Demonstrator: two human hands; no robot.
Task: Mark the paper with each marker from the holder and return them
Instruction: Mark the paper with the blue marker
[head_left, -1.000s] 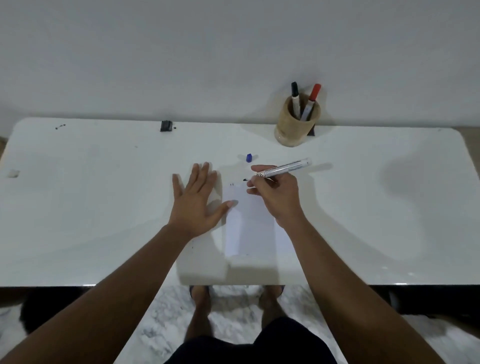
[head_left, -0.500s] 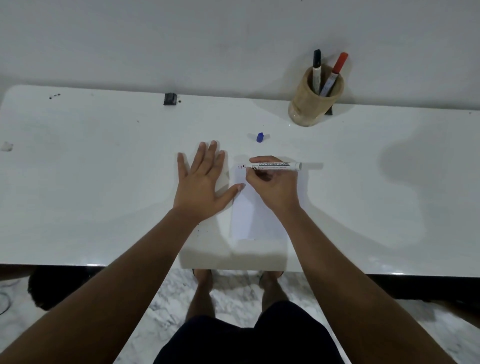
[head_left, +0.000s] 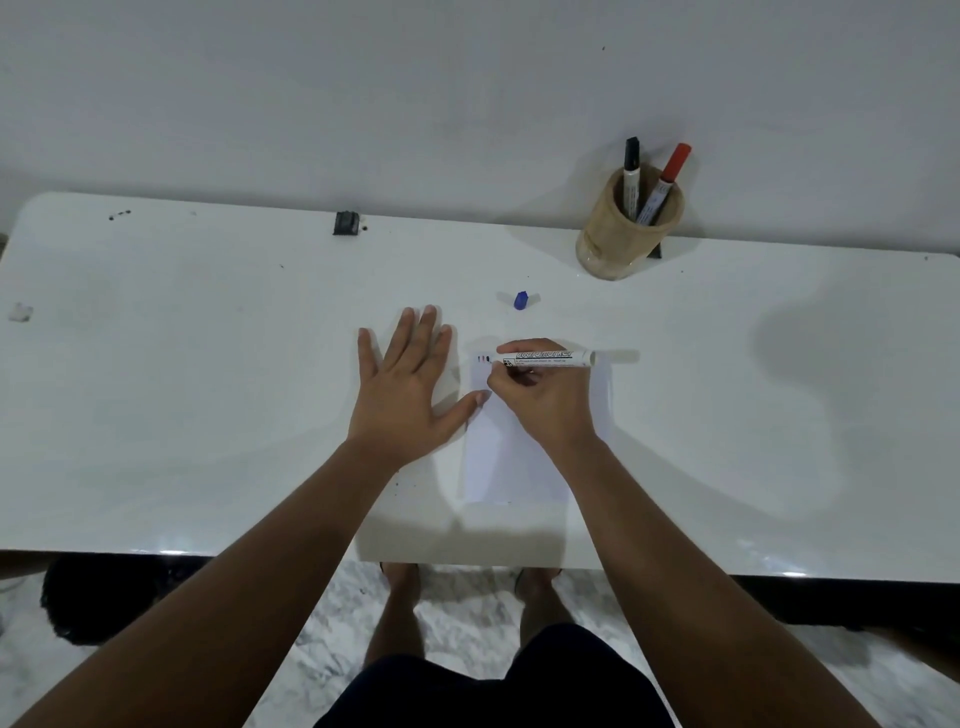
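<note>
Marker (head_left: 544, 358) lowered flat, tip on paper (head_left: 519, 457), right hand (head_left: 540, 400) gripping it, left hand (head_left: 410, 387) spread flat.

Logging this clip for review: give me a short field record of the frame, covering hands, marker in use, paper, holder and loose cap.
left hand: flat on the table, fingers spread, thumb tip at the paper's left edge
right hand: holds the uncapped marker, tip at the paper's top left
paper: white sheet, a few small marks beside the tip
holder: wooden cup at the back, holds a black-capped marker and a red-capped marker
loose cap: blue cap on the table beyond the paper
</note>
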